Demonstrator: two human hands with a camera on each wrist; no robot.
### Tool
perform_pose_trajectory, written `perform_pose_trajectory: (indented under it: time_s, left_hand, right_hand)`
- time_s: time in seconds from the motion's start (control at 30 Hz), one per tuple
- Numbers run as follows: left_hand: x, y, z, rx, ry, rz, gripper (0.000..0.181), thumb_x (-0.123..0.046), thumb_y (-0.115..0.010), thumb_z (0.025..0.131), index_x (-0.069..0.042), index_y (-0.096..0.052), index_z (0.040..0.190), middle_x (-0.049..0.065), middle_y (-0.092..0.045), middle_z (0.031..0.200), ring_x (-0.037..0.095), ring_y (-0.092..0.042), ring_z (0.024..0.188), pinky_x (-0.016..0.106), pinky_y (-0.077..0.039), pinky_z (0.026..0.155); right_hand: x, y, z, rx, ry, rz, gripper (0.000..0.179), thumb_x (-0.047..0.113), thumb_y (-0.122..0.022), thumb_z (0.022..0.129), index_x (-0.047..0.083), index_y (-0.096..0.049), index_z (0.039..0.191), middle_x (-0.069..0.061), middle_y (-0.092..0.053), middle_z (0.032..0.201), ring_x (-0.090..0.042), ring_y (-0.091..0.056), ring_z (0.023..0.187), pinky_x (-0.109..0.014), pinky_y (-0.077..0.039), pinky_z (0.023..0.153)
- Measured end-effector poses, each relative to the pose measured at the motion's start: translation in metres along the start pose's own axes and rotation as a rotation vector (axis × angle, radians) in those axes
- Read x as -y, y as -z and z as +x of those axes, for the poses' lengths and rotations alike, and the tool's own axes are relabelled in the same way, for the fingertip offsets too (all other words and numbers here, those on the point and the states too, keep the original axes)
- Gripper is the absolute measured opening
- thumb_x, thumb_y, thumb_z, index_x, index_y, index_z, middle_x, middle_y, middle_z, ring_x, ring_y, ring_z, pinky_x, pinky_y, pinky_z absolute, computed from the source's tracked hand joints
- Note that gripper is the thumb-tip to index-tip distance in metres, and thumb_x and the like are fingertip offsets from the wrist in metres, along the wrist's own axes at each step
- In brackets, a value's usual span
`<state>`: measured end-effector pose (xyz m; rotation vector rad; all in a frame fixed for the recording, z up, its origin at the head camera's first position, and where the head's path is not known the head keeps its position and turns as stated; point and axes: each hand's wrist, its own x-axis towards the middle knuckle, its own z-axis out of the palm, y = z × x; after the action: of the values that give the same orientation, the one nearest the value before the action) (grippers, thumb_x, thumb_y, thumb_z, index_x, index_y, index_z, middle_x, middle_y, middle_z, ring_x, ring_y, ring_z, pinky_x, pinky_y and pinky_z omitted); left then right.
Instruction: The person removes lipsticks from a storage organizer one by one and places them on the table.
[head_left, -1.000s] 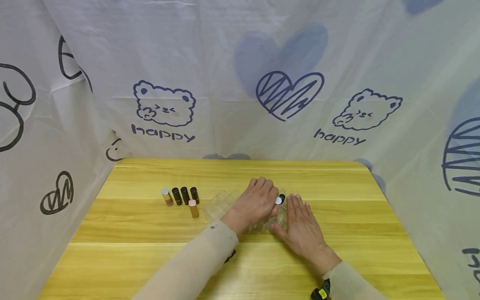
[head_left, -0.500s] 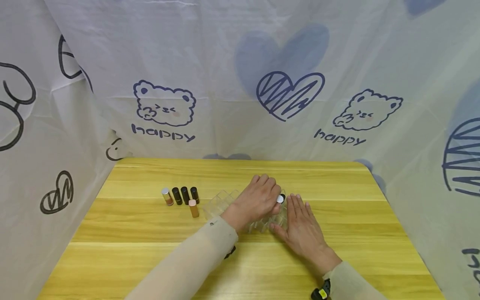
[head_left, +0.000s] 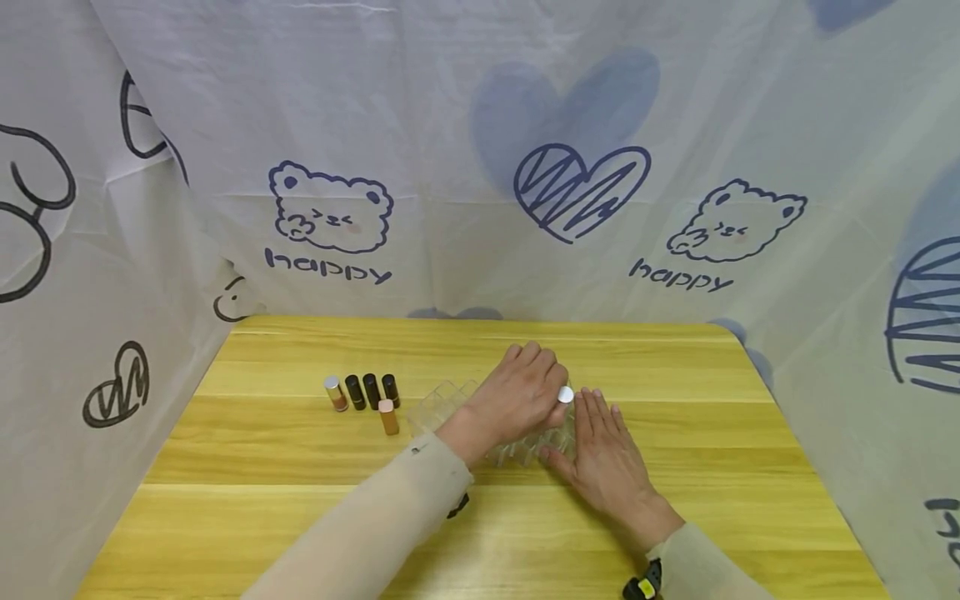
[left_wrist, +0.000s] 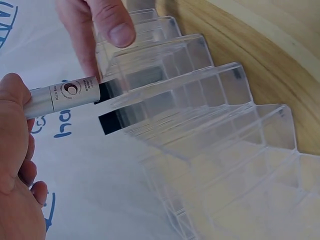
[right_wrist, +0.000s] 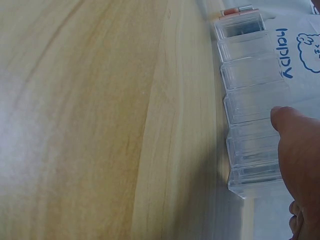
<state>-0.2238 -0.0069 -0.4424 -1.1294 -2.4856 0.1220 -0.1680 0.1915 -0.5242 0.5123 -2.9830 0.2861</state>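
Note:
A clear lipstick organizer (left_wrist: 235, 135) with stepped compartments stands mid-table. At its far right part, my left hand (head_left: 517, 400) pinches a silver-white lipstick tube (left_wrist: 70, 95) between thumb and fingers. Its round pale end (head_left: 566, 395) faces up in the head view. In the left wrist view a black-ended lipstick (left_wrist: 111, 121) sits in a compartment close beside the held tube. My right hand (head_left: 603, 458) lies with straight fingers along the organizer's right side. Its thumb (right_wrist: 287, 120) touches or is very near the front edge. My left hand hides part of the organizer.
Left of the organizer, several black lipsticks (head_left: 371, 392) stand in a row beside a silver-capped tube (head_left: 335, 394). An orange-brown lipstick with a pink top (head_left: 387, 417) stands in front of them. A printed white cloth (head_left: 450, 233) hangs behind the wooden table (head_left: 300, 517).
My left hand has shifted slightly right and away with the silver-white tube. The tube's end now covers the black top that showed earlier beside it. My right hand has stayed put.

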Motion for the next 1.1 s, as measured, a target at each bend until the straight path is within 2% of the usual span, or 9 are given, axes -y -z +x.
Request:
perform_pose_trajectory:
  time_s: [0.17, 0.33, 0.87, 1.1]
  left_hand:
    - [0.002, 0.006, -0.003, -0.040, 0.003, -0.035, 0.023, -0.037, -0.052, 0.103, -0.017, -0.061, 0.109, -0.002, -0.058, 0.102, 0.019, -0.048, 0.093, 0.032, -0.041, 0.083]
    - [0.006, 0.011, -0.008, -0.034, 0.020, -0.067, 0.024, -0.037, -0.054, 0.103, -0.015, -0.061, 0.110, 0.000, -0.058, 0.103, 0.020, -0.048, 0.095, 0.033, -0.040, 0.084]
    - [0.028, 0.018, -0.030, -0.103, 0.067, -0.089, 0.025, -0.034, -0.057, 0.103, -0.010, -0.062, 0.108, 0.004, -0.058, 0.100, 0.022, -0.047, 0.090, 0.034, -0.040, 0.078]
    - [0.038, 0.022, -0.040, -0.106, 0.094, -0.070, 0.023, -0.033, -0.058, 0.102, -0.011, -0.062, 0.108, 0.002, -0.057, 0.098, 0.021, -0.045, 0.088, 0.033, -0.038, 0.077]
  right_hand:
    - [0.000, 0.000, 0.000, 0.002, -0.004, 0.008, 0.100, 0.065, -0.054, 0.102, -0.011, -0.027, 0.160, -0.029, -0.029, 0.168, -0.044, -0.023, 0.159, -0.059, -0.020, 0.128]
    - [0.001, -0.002, 0.000, -0.017, 0.004, 0.009, 0.100, 0.065, -0.055, 0.101, -0.011, -0.028, 0.160, -0.030, -0.030, 0.168, -0.045, -0.024, 0.159, -0.059, -0.021, 0.127]
    - [-0.001, -0.003, 0.001, -0.010, -0.003, -0.015, 0.100, 0.065, -0.054, 0.101, -0.009, -0.026, 0.162, -0.030, -0.030, 0.167, -0.044, -0.024, 0.159, -0.057, -0.021, 0.128]
    - [0.001, -0.001, 0.001, -0.018, -0.001, -0.016, 0.099, 0.063, -0.056, 0.101, -0.010, -0.027, 0.161, -0.030, -0.032, 0.166, -0.045, -0.026, 0.158, -0.058, -0.023, 0.127]
